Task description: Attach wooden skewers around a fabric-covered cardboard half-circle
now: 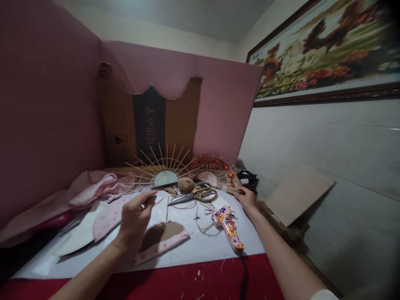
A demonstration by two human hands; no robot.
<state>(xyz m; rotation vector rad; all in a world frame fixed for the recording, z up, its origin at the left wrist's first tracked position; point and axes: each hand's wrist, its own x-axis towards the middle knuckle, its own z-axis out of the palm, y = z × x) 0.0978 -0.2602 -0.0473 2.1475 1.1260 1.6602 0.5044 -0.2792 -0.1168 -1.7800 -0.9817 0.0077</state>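
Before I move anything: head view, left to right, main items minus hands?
Pink cloth → blue-green half-disc → twine ball → flowered glue gun → tan board leaning at the wall. Scissors left out: they overlap the ball's span.

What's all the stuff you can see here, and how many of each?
Scissors: one pair, gold-handled, table middle
Twine ball: one, brown, behind scissors
Glue gun: one, flowery, front right
Stick fans: two, green and pink centres, back
Red flowers: several, back right
Spotted half-circles: two, pink, left and front
Cloth: pink, far left
White sheet: one, under the crafts
Cover: red, front edge
Cut cardboard: one, brown and black, behind
Tan board: one, right
Framed picture: one, colourful, right wall
Left hand: one, holding a thin stick
Right hand: one, by the fans
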